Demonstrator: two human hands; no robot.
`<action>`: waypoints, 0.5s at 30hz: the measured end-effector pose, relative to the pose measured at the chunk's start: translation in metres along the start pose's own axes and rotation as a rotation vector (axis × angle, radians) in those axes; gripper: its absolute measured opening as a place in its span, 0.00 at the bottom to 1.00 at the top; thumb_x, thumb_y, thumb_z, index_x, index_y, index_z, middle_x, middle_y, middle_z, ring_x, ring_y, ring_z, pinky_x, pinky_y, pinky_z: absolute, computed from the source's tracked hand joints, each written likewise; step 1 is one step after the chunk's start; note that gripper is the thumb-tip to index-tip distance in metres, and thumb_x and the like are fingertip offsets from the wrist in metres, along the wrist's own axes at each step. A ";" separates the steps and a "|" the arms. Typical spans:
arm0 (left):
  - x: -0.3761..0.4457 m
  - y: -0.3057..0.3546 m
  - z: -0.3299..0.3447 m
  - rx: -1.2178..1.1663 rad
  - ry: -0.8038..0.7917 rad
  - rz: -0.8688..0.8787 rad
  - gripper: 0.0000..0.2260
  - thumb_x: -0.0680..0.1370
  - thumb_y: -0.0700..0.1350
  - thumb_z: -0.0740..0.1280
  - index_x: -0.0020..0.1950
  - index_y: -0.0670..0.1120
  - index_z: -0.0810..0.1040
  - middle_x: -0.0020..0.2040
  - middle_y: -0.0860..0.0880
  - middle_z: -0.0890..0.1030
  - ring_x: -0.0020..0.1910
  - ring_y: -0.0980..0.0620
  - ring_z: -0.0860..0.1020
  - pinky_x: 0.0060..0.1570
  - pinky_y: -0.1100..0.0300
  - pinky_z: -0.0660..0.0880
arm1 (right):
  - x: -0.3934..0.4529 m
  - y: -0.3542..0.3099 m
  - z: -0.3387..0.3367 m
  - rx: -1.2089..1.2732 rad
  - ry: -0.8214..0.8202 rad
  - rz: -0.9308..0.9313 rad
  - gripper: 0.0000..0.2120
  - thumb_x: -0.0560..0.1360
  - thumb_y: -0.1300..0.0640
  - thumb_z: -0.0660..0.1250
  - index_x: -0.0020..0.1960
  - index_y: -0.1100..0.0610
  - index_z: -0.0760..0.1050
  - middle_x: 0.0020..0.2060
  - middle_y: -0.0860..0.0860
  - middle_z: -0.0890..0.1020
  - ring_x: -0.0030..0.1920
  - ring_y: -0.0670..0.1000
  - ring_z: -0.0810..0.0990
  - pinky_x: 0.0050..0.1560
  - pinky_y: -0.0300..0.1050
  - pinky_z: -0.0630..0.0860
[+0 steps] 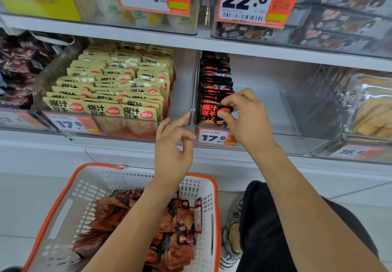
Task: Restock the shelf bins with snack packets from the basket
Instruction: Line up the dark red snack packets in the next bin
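Where yellow packets [106,85] crowd, clear divider [192,110].

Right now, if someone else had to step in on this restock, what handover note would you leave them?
Right hand: pinching the front black packet in the row at the left side of the clear bin.
Left hand: free, fingers loose, at the bin's front left corner.
Basket: on the floor below, many packets inside.
Done: one row of black packets stands in the bin.
Left: the bin's right part is bare; fill it from the basket.
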State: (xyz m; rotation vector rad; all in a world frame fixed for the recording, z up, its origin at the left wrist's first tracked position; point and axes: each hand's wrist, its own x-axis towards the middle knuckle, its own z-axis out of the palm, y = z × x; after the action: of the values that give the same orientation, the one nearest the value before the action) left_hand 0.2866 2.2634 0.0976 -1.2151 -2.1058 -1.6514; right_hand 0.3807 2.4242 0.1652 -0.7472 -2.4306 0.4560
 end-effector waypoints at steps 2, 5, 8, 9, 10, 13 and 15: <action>0.000 -0.001 0.000 0.001 -0.001 -0.001 0.10 0.75 0.29 0.65 0.39 0.43 0.78 0.64 0.52 0.78 0.65 0.67 0.73 0.74 0.56 0.60 | 0.000 -0.002 -0.001 -0.006 -0.005 0.017 0.12 0.73 0.55 0.76 0.55 0.54 0.81 0.50 0.48 0.75 0.46 0.50 0.79 0.52 0.53 0.79; 0.000 -0.003 0.000 -0.007 -0.012 0.003 0.11 0.75 0.28 0.65 0.39 0.42 0.78 0.64 0.52 0.78 0.65 0.66 0.73 0.74 0.57 0.59 | 0.002 -0.002 -0.006 0.013 -0.006 0.033 0.13 0.72 0.54 0.76 0.55 0.53 0.81 0.49 0.46 0.73 0.45 0.48 0.78 0.53 0.51 0.78; 0.002 -0.002 -0.001 -0.014 -0.029 0.011 0.10 0.74 0.29 0.65 0.40 0.42 0.79 0.64 0.53 0.77 0.66 0.67 0.72 0.74 0.58 0.58 | 0.001 -0.005 -0.012 0.015 0.018 0.030 0.13 0.72 0.53 0.76 0.55 0.52 0.80 0.49 0.44 0.72 0.44 0.45 0.76 0.53 0.49 0.78; 0.002 -0.001 -0.003 -0.005 -0.041 0.013 0.09 0.74 0.29 0.65 0.42 0.42 0.79 0.64 0.53 0.77 0.66 0.68 0.70 0.74 0.59 0.58 | 0.000 -0.007 -0.014 0.018 0.041 0.023 0.13 0.72 0.53 0.76 0.55 0.52 0.80 0.49 0.44 0.72 0.44 0.44 0.75 0.52 0.48 0.78; 0.001 0.001 -0.005 0.002 -0.044 0.014 0.09 0.74 0.30 0.64 0.45 0.42 0.80 0.64 0.53 0.77 0.67 0.68 0.69 0.74 0.60 0.59 | -0.003 -0.012 -0.017 0.038 0.083 -0.001 0.12 0.73 0.54 0.76 0.55 0.52 0.80 0.49 0.45 0.74 0.44 0.43 0.75 0.51 0.47 0.78; -0.015 0.002 -0.018 0.007 0.034 0.053 0.09 0.75 0.32 0.63 0.51 0.39 0.80 0.60 0.47 0.79 0.62 0.53 0.75 0.65 0.60 0.68 | -0.020 -0.038 -0.017 0.174 0.237 -0.199 0.06 0.75 0.60 0.73 0.51 0.57 0.81 0.48 0.51 0.77 0.41 0.45 0.76 0.45 0.41 0.77; -0.038 -0.010 -0.029 0.026 -0.011 0.010 0.09 0.77 0.36 0.62 0.54 0.40 0.79 0.56 0.47 0.79 0.57 0.53 0.76 0.59 0.64 0.70 | -0.039 -0.056 0.001 0.285 0.184 -0.281 0.05 0.76 0.62 0.71 0.52 0.59 0.80 0.46 0.52 0.77 0.40 0.44 0.76 0.42 0.37 0.75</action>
State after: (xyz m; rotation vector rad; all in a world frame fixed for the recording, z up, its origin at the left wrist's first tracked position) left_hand 0.2947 2.2200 0.0776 -1.2278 -2.1172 -1.6110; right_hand 0.3848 2.3563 0.1747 -0.3061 -2.1922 0.5776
